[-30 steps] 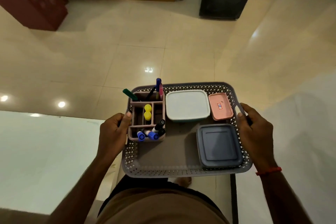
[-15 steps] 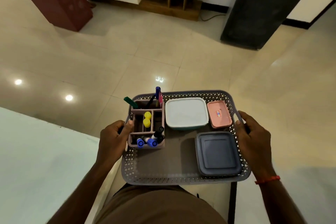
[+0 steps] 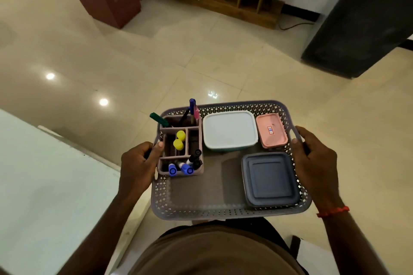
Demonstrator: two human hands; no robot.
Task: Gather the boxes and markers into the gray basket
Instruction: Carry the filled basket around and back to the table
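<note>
Gray basket [image 3: 223, 212]: shallow, perforated plastic, held level, gripped at its side handles by the left hand [image 3: 138, 165] and right hand [image 3: 315, 163]. Boxes, all lidded and lying flat inside: white-lidded box [image 3: 230, 129] far centre; small pink box [image 3: 271, 130] just beside it, far right; slate-blue box [image 3: 270, 179] near right. Markers stand in a divided pink caddy [image 3: 194, 139] at the left: green marker [image 3: 159, 119] tilted left, blue marker [image 3: 192, 105] and pink marker [image 3: 196, 113] upright, yellow-capped markers [image 3: 179, 140] in the middle, blue-capped markers [image 3: 173, 170] nearest.
</note>
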